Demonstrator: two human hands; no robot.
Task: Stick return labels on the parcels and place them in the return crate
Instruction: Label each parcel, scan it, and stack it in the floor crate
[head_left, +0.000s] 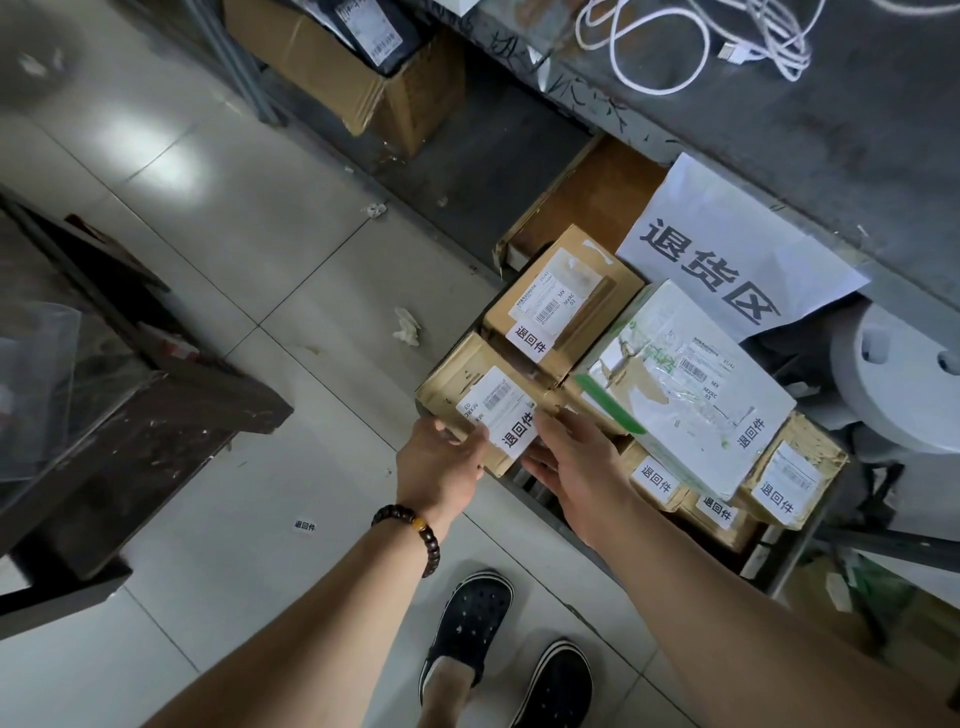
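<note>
Down low, both hands work the near-left cardboard parcel (467, 395). Left hand (439, 462), beaded bracelet (415, 535) on the wrist, grips the parcel's near corner, fingers curled onto its edge beside the white return label (519, 428). Right hand (576, 462) lies with fingers spread and flat, fingertips against the parcel's near-right side by the label; whether it actually grips cannot be told. Label carries bold black characters and sits on the parcel top, overlapping a barcode shipping sticker (493, 397).

That parcel sits at the near-left of the return crate (795, 551), a dark-framed bin on the floor. Behind it, touching, lies a second brown parcel (587, 291), labelled too. To the right a big white taped parcel (691, 384) rests on top of others, its label near the right edge. Three smaller brown parcels peek out below it along the near side, each with a label. A white paper sign (727, 249) with large characters stands at the back of the crate.

Beyond: grey tabletop (779, 119) with coiled white cable (701, 47), open cardboard box (353, 78) underneath at upper left. One loose label (305, 526) lies on the tile floor (234, 234). Black clogs (472, 623) at bottom.
</note>
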